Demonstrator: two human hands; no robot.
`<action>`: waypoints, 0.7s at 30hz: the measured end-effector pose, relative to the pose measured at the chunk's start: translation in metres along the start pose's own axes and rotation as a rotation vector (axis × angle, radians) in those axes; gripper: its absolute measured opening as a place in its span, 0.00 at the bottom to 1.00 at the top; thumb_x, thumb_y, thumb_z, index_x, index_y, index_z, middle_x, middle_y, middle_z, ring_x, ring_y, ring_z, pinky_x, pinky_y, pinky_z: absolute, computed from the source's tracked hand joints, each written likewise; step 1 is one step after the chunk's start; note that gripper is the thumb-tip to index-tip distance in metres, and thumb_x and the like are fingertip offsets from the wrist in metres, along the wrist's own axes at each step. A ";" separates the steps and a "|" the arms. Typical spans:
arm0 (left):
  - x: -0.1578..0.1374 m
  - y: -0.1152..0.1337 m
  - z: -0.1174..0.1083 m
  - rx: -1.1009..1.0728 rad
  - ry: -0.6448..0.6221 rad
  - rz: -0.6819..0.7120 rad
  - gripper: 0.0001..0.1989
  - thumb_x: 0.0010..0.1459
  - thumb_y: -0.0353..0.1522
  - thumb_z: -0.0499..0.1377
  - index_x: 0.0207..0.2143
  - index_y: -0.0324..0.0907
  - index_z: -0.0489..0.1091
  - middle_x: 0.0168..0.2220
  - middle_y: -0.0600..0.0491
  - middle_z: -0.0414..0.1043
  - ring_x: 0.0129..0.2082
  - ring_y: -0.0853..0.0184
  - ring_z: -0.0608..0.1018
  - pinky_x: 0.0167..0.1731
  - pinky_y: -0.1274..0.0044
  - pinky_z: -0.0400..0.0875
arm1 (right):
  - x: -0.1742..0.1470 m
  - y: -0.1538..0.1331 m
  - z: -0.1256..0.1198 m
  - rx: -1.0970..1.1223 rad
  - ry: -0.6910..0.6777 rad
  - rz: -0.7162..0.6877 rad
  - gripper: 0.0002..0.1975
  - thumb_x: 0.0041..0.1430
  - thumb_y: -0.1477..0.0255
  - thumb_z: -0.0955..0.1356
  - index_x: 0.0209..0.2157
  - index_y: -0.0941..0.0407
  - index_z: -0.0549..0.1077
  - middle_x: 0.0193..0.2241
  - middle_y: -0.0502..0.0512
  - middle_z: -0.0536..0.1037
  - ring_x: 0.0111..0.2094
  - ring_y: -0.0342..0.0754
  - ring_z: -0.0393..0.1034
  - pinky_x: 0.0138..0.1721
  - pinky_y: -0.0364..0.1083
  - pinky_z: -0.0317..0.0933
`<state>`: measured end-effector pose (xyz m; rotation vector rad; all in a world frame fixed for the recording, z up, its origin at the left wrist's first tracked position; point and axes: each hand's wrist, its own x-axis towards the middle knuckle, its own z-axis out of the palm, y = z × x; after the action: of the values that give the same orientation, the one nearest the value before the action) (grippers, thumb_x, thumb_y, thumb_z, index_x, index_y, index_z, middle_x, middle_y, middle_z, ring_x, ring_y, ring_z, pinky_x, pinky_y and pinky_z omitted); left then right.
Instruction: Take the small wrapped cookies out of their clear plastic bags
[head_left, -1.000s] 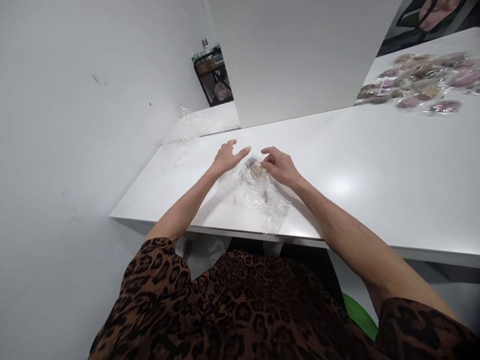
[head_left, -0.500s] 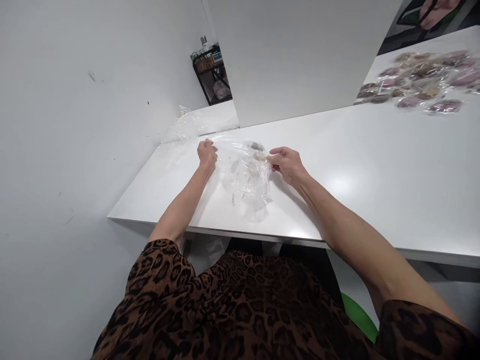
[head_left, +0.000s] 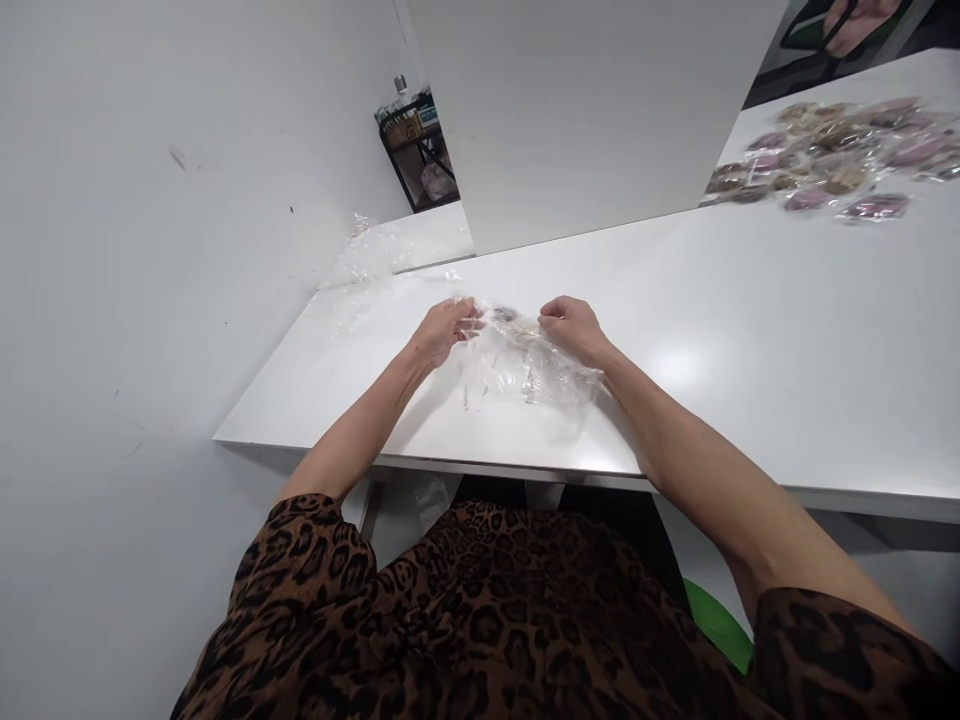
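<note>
Head view: you had a clear bag (head_left: 525,365) on the white table (head_left: 750,330), near its front edge at about 11 o'clock from your lap, with both hands at its far rim. By my reading the work was at an early to middle stage: a small dark-and-tan item (head_left: 508,317) sat inside near the mouth, between your hands, and the bag was crumpled rather than flattened or sealed. Whether the mouth was open or pressed together I could not tell. A heap of packed bags (head_left: 825,165) lay at 2 o'clock, well apart, and loose film (head_left: 382,255) lay at 11 o'clock near the wall.

Your left hand (head_left: 442,330) was curled nearly closed, fingertips pinching the bag's left rim. Your right hand (head_left: 574,328) was likewise closed, knuckles up, gripping the right rim, with the bag's body trailing back under that wrist. Neither hand clearly touched the item itself.
</note>
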<state>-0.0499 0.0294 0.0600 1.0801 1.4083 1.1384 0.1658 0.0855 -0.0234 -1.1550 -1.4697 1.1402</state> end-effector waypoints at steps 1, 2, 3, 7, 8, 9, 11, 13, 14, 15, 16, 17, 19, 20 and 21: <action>-0.001 0.010 0.005 -0.014 -0.016 0.020 0.16 0.60 0.41 0.69 0.35 0.40 0.69 0.38 0.51 0.77 0.33 0.70 0.82 0.34 0.77 0.74 | 0.000 -0.002 -0.001 -0.038 0.027 -0.015 0.04 0.52 0.74 0.71 0.27 0.54 0.71 0.28 0.52 0.73 0.31 0.48 0.65 0.36 0.50 0.62; -0.003 0.020 0.010 -0.021 -0.028 0.034 0.16 0.61 0.43 0.68 0.37 0.40 0.69 0.42 0.50 0.78 0.36 0.67 0.84 0.36 0.76 0.75 | -0.001 -0.005 -0.002 -0.053 0.052 -0.009 0.04 0.53 0.72 0.71 0.27 0.54 0.71 0.29 0.53 0.74 0.32 0.48 0.65 0.38 0.50 0.62; -0.005 0.029 0.015 -0.020 -0.033 0.050 0.17 0.62 0.45 0.67 0.39 0.41 0.69 0.45 0.49 0.78 0.38 0.65 0.85 0.36 0.75 0.76 | -0.002 -0.010 -0.003 -0.040 0.065 0.008 0.06 0.55 0.70 0.71 0.28 0.54 0.71 0.30 0.53 0.74 0.33 0.48 0.65 0.39 0.49 0.62; -0.012 0.054 0.031 0.035 -0.019 0.119 0.19 0.64 0.48 0.64 0.46 0.43 0.69 0.53 0.46 0.76 0.38 0.63 0.85 0.32 0.77 0.76 | -0.005 -0.027 -0.009 0.166 -0.079 0.112 0.20 0.62 0.51 0.69 0.35 0.55 0.74 0.40 0.59 0.77 0.38 0.50 0.67 0.38 0.49 0.62; -0.013 0.057 0.033 0.049 -0.024 0.140 0.19 0.65 0.48 0.63 0.46 0.43 0.70 0.55 0.46 0.75 0.37 0.64 0.85 0.30 0.78 0.76 | -0.006 -0.030 -0.010 0.199 -0.118 0.146 0.23 0.61 0.48 0.69 0.39 0.55 0.74 0.44 0.61 0.77 0.40 0.52 0.68 0.39 0.50 0.63; -0.014 0.061 0.035 0.062 -0.032 0.160 0.19 0.65 0.48 0.63 0.47 0.43 0.70 0.56 0.46 0.74 0.36 0.66 0.85 0.29 0.78 0.75 | -0.006 -0.032 -0.011 0.210 -0.147 0.163 0.26 0.60 0.46 0.69 0.43 0.55 0.74 0.48 0.62 0.76 0.43 0.53 0.69 0.40 0.50 0.64; -0.016 0.066 0.038 0.082 -0.032 0.201 0.19 0.66 0.47 0.62 0.47 0.42 0.71 0.58 0.46 0.74 0.33 0.68 0.84 0.27 0.79 0.74 | -0.007 -0.032 -0.013 0.164 -0.174 0.143 0.29 0.55 0.49 0.74 0.50 0.54 0.72 0.53 0.64 0.74 0.47 0.55 0.69 0.45 0.52 0.65; -0.017 0.072 0.038 0.101 -0.005 0.230 0.19 0.66 0.48 0.62 0.47 0.42 0.72 0.58 0.46 0.74 0.33 0.69 0.84 0.26 0.80 0.74 | -0.007 -0.029 -0.013 0.076 -0.179 0.111 0.32 0.50 0.57 0.78 0.52 0.55 0.71 0.54 0.64 0.73 0.49 0.56 0.69 0.49 0.53 0.65; -0.017 0.076 0.038 0.112 0.016 0.245 0.19 0.66 0.48 0.61 0.47 0.43 0.73 0.58 0.46 0.74 0.34 0.68 0.85 0.26 0.80 0.74 | -0.006 -0.026 -0.013 0.041 -0.176 0.110 0.31 0.48 0.62 0.79 0.52 0.55 0.71 0.53 0.64 0.73 0.48 0.56 0.69 0.50 0.54 0.65; -0.017 0.079 0.037 0.123 0.040 0.265 0.19 0.66 0.49 0.61 0.47 0.43 0.73 0.58 0.47 0.74 0.36 0.67 0.85 0.26 0.81 0.74 | -0.005 -0.024 -0.012 0.019 -0.168 0.117 0.29 0.47 0.67 0.78 0.51 0.55 0.71 0.52 0.63 0.73 0.47 0.56 0.69 0.50 0.54 0.65; -0.018 0.083 0.036 0.134 0.063 0.289 0.20 0.66 0.49 0.61 0.48 0.44 0.73 0.58 0.48 0.74 0.37 0.66 0.85 0.27 0.81 0.74 | -0.004 -0.022 -0.011 0.007 -0.154 0.127 0.26 0.46 0.71 0.77 0.48 0.55 0.72 0.49 0.62 0.73 0.45 0.54 0.69 0.48 0.54 0.65; -0.017 0.086 0.034 0.144 0.085 0.315 0.20 0.67 0.50 0.60 0.48 0.45 0.73 0.58 0.49 0.74 0.40 0.65 0.85 0.28 0.81 0.75 | -0.003 -0.021 -0.011 0.002 -0.142 0.134 0.22 0.45 0.75 0.75 0.45 0.55 0.72 0.46 0.60 0.74 0.42 0.53 0.68 0.46 0.53 0.65; -0.017 0.092 0.032 0.152 0.126 0.363 0.20 0.69 0.51 0.57 0.51 0.46 0.72 0.58 0.52 0.73 0.45 0.62 0.85 0.33 0.80 0.77 | -0.001 -0.021 -0.010 0.026 -0.125 0.141 0.16 0.44 0.78 0.71 0.38 0.55 0.72 0.39 0.57 0.73 0.37 0.50 0.66 0.40 0.50 0.63; -0.017 0.095 0.031 0.151 0.140 0.379 0.20 0.70 0.50 0.55 0.52 0.47 0.71 0.59 0.53 0.71 0.47 0.60 0.85 0.36 0.77 0.78 | 0.000 -0.021 -0.010 0.061 -0.119 0.150 0.13 0.44 0.78 0.70 0.36 0.55 0.72 0.36 0.55 0.73 0.35 0.49 0.64 0.38 0.49 0.62; -0.016 0.098 0.031 0.150 0.152 0.393 0.20 0.71 0.50 0.53 0.52 0.47 0.71 0.59 0.54 0.70 0.49 0.59 0.84 0.39 0.74 0.79 | 0.001 -0.023 -0.010 0.109 -0.115 0.165 0.11 0.45 0.77 0.69 0.34 0.55 0.72 0.34 0.55 0.73 0.35 0.49 0.64 0.37 0.49 0.61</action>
<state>-0.0122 0.0325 0.1567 1.4475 1.4552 1.4356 0.1723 0.0850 0.0004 -1.1673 -1.3992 1.4035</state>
